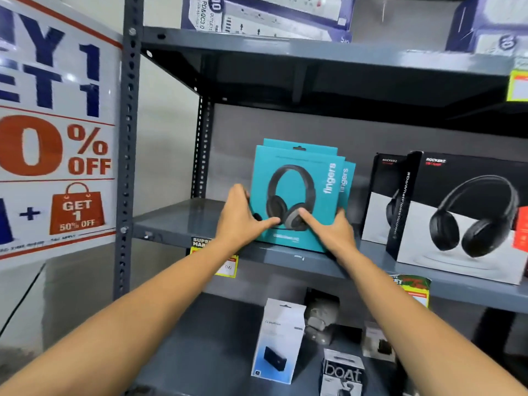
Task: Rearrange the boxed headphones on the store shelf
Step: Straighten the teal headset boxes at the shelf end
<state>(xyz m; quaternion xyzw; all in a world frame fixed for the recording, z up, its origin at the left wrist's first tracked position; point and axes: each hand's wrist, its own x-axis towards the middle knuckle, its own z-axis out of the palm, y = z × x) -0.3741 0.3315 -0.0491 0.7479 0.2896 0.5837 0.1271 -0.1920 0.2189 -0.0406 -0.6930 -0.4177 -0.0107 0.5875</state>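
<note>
Three teal headphone boxes [300,172] stand upright, one behind another, on the middle grey shelf [177,221]. My left hand [243,218] grips the front box's lower left edge, thumb on its face. My right hand [328,230] holds the stack's lower right corner, thumb pressed on the front face. To the right stand two black-and-white headphone boxes [463,215], the nearer one larger.
A slotted grey upright [127,155] frames the shelf's left side, with a sale poster [54,132] beyond it. The top shelf carries power-strip boxes [265,15]. The lower shelf holds a white boxed gadget [278,344] and a small speaker box [343,375]. Yellow price tags [228,265] hang off the shelf edge.
</note>
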